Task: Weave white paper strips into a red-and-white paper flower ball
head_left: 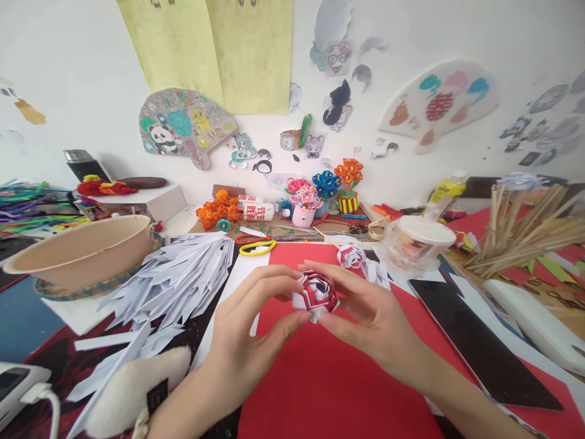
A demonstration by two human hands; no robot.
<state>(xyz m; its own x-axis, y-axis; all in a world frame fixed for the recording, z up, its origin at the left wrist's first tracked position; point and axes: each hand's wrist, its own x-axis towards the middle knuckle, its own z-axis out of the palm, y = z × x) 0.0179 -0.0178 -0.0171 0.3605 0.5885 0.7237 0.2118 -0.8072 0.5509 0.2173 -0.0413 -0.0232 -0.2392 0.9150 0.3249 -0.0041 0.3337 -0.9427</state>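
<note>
Paper rosette (315,296), folded from red and white strips, is held just above the red sheet (320,384) at the middle of the bench (50,360), pinched between both hands. The left hand (256,320) comes in from the lower left with its palm turned to the right. Its thumb presses on the near left edge of the rosette and its fingers curve over the far left edge, so it is closed on the paper. The right hand (370,311) reaches in from the lower right, with the wrist low and the back of the hand facing up. Its fingers stretch leftward across the top of the rosette and its thumb touches the near underside, so it too is clamped on the fold. The tips of the two thumbs nearly meet below the rosette.

A second rosette (351,256) in the same colours lies just beyond the right hand on the red sheet. A heap of white paper strips (178,274) spreads out to the left of the left hand, with a tan bowl (82,247) farther left. Yellow-handled scissors (257,246) lie beyond the hands, and a lidded cup (423,241) and a bundle of wooden sticks (521,235) stand to the right.
</note>
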